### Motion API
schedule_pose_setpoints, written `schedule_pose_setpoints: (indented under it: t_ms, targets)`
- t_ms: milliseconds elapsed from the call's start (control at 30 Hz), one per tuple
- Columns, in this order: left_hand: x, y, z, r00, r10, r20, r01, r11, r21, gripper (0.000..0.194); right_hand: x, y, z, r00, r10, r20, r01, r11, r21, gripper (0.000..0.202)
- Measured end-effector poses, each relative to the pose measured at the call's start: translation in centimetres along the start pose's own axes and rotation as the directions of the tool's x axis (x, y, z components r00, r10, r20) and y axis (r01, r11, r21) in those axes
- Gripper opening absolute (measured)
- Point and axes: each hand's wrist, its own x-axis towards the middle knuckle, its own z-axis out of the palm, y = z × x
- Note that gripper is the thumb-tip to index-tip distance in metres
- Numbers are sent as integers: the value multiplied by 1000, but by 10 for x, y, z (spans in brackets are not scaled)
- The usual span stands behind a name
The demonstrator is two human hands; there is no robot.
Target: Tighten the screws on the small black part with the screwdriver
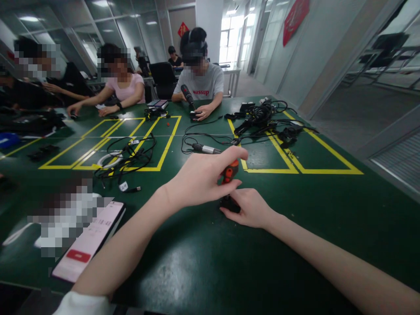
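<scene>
Near the middle of the table, my left hand (201,177) is closed round the orange-and-black handle of a screwdriver (230,172), which stands roughly upright. Its index finger reaches over the top and the thumb presses from below. Directly underneath, my right hand (252,208) grips a small black part (229,204) at table level. Fingers cover much of that part, so its kind does not show. The screwdriver's lower end is mostly hidden; I cannot tell whether it touches the part.
A phone (88,240) lies at the left on the green table (197,253). Tangled cables (131,153) lie beyond it, with more black cables (262,116) at the far right. A silver-and-black cylindrical tool (205,148) sits behind my left hand. Across the table, a person (201,83) holds a power screwdriver (187,95).
</scene>
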Motion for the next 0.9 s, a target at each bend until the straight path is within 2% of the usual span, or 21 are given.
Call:
schedule_pose_setpoints:
  t_ms: [100, 200, 267, 333, 400, 500, 567, 700, 800, 900]
  targets:
    - [0, 0, 13, 989, -127, -78, 113, 979, -168, 36, 0, -1, -1, 1000, -1, 19, 1, 1000, 17, 15]
    - [-4, 0, 22, 950, -291, -113, 231, 899, -372, 27, 1, -2, -2, 999, 23, 45, -24, 999, 38, 16]
    - [-10, 1, 27, 913, -404, -65, 307, 782, -542, 27, 2, -3, -2, 998, 33, 46, -36, 998, 53, 16]
    - [-19, 1, 33, 865, -501, 22, 362, 593, -719, 31, 2, -3, -2, 998, 37, 43, -39, 997, 69, 16]
    - [-29, -1, 38, 827, -559, 60, 359, 443, -822, 35, 3, -4, -2, 998, 41, 49, -45, 996, 80, 15]
    - [-40, -6, 44, 813, -578, 71, 295, 305, -906, 40, 4, -5, -3, 996, 48, 74, -53, 995, 80, 16]
    - [-44, -8, 47, 818, -568, 92, 274, 244, -930, 42, 4, -5, -3, 995, 49, 83, -55, 996, 75, 18]
    - [-45, -8, 52, 834, -530, 153, 324, 247, -913, 46, 4, -4, -2, 995, 51, 85, -57, 996, 73, 16]
    - [-43, -8, 55, 841, -507, 187, 376, 301, -876, 42, 3, -4, -2, 997, 26, 79, -33, 996, 89, 17]
    - [-44, -13, 57, 849, -502, 167, 392, 386, -835, 37, 3, -4, -2, 997, 19, 74, -25, 996, 90, 19]
